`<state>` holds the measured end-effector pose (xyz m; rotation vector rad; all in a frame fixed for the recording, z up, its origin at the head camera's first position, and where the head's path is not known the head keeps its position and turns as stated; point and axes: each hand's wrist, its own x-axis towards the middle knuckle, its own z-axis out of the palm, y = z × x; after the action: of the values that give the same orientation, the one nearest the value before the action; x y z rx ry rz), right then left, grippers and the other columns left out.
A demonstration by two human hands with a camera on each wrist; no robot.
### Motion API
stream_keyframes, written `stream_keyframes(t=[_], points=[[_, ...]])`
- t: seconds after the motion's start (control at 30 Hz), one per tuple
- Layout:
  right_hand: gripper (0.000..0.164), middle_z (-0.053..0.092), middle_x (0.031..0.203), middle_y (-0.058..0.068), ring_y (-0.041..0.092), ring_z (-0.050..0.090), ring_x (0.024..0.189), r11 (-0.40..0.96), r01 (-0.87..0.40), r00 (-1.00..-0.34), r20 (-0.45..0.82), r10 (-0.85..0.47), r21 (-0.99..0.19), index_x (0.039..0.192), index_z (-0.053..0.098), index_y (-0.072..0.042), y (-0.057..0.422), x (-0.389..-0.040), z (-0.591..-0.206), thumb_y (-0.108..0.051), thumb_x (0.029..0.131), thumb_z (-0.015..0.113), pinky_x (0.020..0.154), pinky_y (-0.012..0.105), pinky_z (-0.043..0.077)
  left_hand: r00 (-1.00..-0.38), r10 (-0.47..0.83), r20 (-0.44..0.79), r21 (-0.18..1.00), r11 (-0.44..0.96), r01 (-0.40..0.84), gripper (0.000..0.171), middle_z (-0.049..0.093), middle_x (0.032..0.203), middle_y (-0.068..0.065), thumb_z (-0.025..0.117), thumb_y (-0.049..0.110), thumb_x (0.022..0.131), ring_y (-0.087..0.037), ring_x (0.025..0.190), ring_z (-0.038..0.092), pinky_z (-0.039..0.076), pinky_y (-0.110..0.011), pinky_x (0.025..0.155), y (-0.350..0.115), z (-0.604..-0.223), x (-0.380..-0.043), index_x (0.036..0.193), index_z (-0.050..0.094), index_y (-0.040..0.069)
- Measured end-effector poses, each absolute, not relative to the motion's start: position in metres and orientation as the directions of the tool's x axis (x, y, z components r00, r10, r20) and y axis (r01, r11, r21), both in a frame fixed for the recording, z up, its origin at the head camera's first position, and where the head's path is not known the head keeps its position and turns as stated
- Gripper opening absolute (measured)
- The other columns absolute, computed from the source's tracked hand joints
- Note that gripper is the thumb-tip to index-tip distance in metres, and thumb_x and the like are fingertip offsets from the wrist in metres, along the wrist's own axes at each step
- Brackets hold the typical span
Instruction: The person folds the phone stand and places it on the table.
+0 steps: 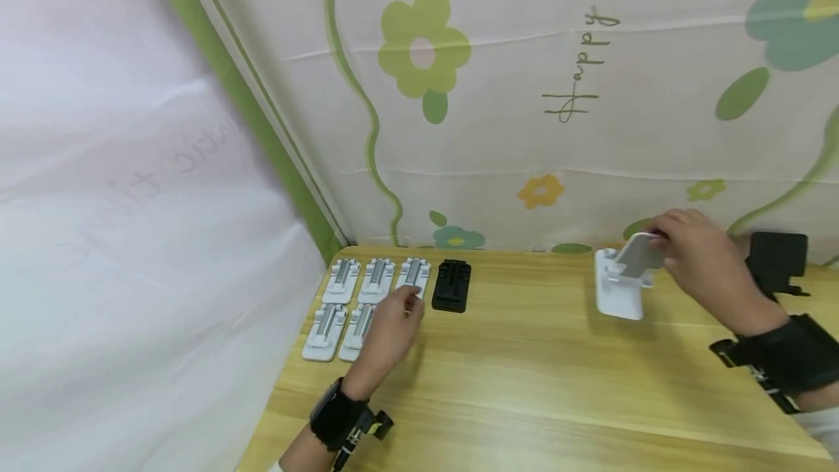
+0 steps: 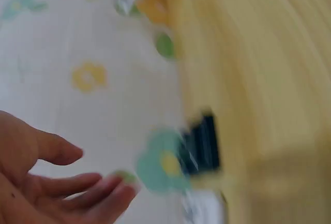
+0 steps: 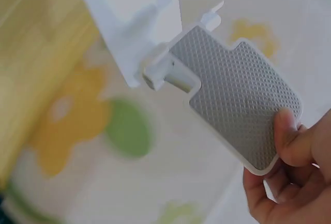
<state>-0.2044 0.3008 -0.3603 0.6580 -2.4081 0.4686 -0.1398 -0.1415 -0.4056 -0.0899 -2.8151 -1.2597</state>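
My right hand (image 1: 704,264) pinches the upper edge of the padded plate of a white phone stand (image 1: 619,297). The stand is unfolded, its base tilted; whether the base touches the table cannot be told. In the right wrist view the plate's grey textured pad (image 3: 232,94) shows, with my thumb on it and fingers behind. My left hand (image 1: 392,323) hovers over several folded white phone stands (image 1: 341,281) at the table's left end, partly covering two of them. Loosely bent and holding nothing, its fingers (image 2: 111,198) show in the left wrist view.
A folded black phone stand (image 1: 451,286) lies at the right end of the back row. Behind my right hand, an unfolded black stand (image 1: 778,257) stands at the far right. The wooden table (image 1: 524,377) ends against a flower-print curtain (image 1: 485,137).
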Motion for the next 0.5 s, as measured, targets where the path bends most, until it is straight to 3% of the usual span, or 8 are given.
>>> stream_keyframes(t=[0.2, 0.37, 0.5], points=[[0.025, 0.067, 0.092, 0.008, 0.023, 0.060, 0.086, 0.716, -0.665, -0.635, 0.664, -0.394, -0.211, 0.100, 0.069, -0.002, 0.237, -0.178, -0.342, 0.014, 0.082, 0.076, 0.072, 0.019, 0.042, -0.957, 0.250, -0.145, 0.948, 0.314, -0.061, 0.040, 0.073, 0.109, -0.017, 0.054, 0.017, 0.107, -0.032, 0.103, 0.073, 0.062, -0.033, 0.087, -0.091, -0.404, -0.137, 0.141, 0.054, -0.006], [0.026, 0.068, 0.088, 0.004, 0.017, 0.061, 0.081, 0.658, -0.723, -0.586, 0.693, -0.420, -0.212, 0.094, 0.069, -0.002, 0.203, -0.158, -0.330, 0.013, 0.077, 0.080, 0.069, 0.014, 0.046, -0.916, 0.362, -0.172, 0.972, 0.213, -0.098, 0.044, 0.074, 0.110, -0.017, 0.058, 0.016, 0.106, -0.028, 0.099, 0.075, 0.062, -0.035, 0.088, -0.058, -0.402, -0.138, 0.143, 0.052, -0.006], [0.026, 0.067, 0.090, 0.001, 0.014, 0.061, 0.083, 0.628, -0.748, -0.569, 0.694, -0.442, -0.214, 0.093, 0.068, -0.003, 0.188, -0.148, -0.328, 0.013, 0.077, 0.080, 0.070, 0.013, 0.050, -0.906, 0.388, -0.171, 0.982, 0.141, -0.125, 0.035, 0.074, 0.109, -0.016, 0.059, 0.008, 0.103, -0.023, 0.093, 0.075, 0.063, -0.042, 0.086, -0.047, -0.395, -0.135, 0.134, 0.058, -0.009]])
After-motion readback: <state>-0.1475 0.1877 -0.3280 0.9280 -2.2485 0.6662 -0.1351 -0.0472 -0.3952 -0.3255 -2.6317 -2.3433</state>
